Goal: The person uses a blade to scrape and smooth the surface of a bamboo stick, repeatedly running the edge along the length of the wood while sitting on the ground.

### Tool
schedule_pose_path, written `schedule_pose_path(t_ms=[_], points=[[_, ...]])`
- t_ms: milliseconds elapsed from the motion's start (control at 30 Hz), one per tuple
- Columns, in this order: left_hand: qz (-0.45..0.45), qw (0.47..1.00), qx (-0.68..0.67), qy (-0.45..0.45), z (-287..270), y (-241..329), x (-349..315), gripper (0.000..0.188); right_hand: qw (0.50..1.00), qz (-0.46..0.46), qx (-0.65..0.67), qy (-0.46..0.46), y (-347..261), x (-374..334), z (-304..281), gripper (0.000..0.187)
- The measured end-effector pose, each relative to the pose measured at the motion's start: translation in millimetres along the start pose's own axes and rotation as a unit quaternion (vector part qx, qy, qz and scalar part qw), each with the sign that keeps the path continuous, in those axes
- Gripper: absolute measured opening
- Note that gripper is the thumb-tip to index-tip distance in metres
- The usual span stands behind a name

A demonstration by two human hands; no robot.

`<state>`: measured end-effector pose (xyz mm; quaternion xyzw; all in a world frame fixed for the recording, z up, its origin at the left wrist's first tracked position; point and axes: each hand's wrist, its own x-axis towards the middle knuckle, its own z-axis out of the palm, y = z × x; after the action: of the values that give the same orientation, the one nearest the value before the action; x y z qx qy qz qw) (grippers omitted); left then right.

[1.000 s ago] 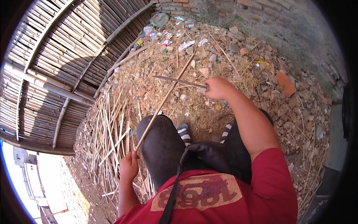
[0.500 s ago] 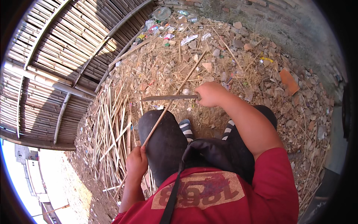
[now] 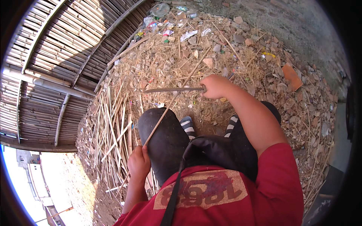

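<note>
My right hand point(image 3: 215, 86) is closed round the handle of a long-bladed knife point(image 3: 166, 90), whose dark blade points left. The blade lies across a thin bamboo strip point(image 3: 160, 119), which slants from my left hand up past the blade toward the rubble. Beside my left knee, my left hand point(image 3: 139, 162) is closed on the lower part of this strip, and its tail runs on below the hand. The strip rests along my left thigh. Many cut bamboo strips point(image 3: 111, 128) lie in a loose pile to the left.
A bamboo slat wall point(image 3: 56, 86) rises at the left, and a rough masonry wall point(image 3: 301, 34) stands at the far right. Rubble and dry straw cover the ground. A broken orange tile point(image 3: 292, 76) lies at the right; plastic litter point(image 3: 162, 10) lies at the far end.
My right hand has moved the knife away from me, farther up along the bamboo strip. My left hand stays in about the same place, gripping the strip.
</note>
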<state>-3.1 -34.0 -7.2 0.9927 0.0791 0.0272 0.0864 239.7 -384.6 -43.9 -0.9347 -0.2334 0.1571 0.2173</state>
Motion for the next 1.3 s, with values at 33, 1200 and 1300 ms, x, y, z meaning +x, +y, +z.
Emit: schedule_pose_path(t_ms=[33, 1200, 1300], points=[[-0.004, 1.000, 0.013, 0.006, -2.9, 2.4, -0.6, 0.032, 1.000, 0.026, 0.001, 0.013, 8.8, 2.5, -3.3, 0.031], [-0.014, 0.998, 0.055, -0.037, 10.8, -11.9, 15.6, 0.041, 0.993, 0.090, 0.073, 0.015, 29.3, 19.0, 18.2, 0.048], [-0.015, 0.997, 0.053, -0.048, 5.3, -15.7, 11.9, 0.043, 0.995, 0.046, 0.071, 0.045, 4.9, 16.2, 26.8, 0.046]])
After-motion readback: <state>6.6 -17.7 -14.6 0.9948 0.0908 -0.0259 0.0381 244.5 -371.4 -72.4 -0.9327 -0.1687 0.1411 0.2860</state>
